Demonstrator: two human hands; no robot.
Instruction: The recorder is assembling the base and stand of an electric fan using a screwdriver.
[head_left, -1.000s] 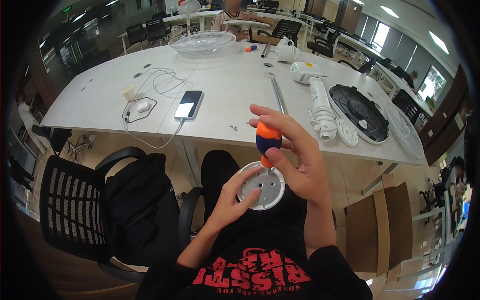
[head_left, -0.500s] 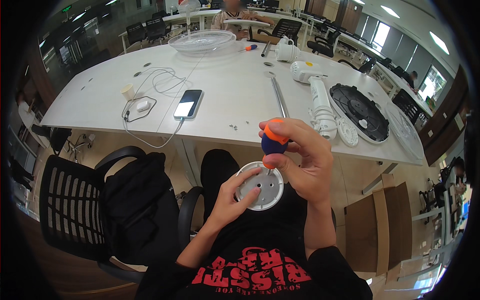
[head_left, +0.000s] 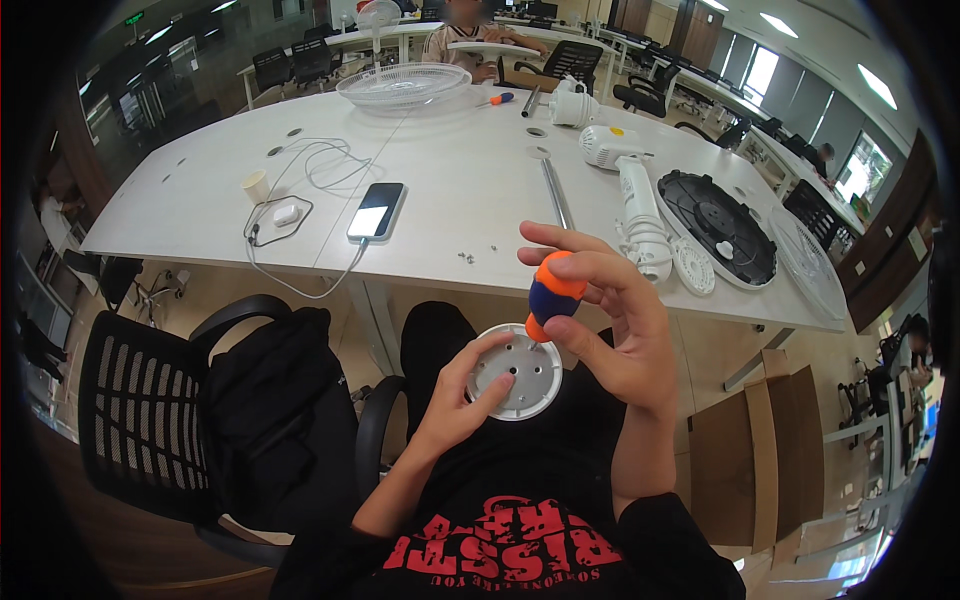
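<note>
Over my lap, my left hand grips the left rim of a round whitish disc with several holes, its fingers lying across the face. My right hand holds a short screwdriver with an orange and dark blue handle between thumb and fingers; two fingers stretch out free. The screwdriver leans a little, its handle up and its shaft pointing down at the disc's upper right part. Whether the tip sits in a screw cannot be made out. Several small screws lie near the table's front edge.
On the white table lie a phone on a cable, a paper cup, a metal pole, a white fan motor, a black round base and a fan grille. A chair with a black bag stands at left.
My right hand's upper fingers have uncurled from the screwdriver's handle, which now tilts further to the right. The disc has shifted slightly left with my left hand.
</note>
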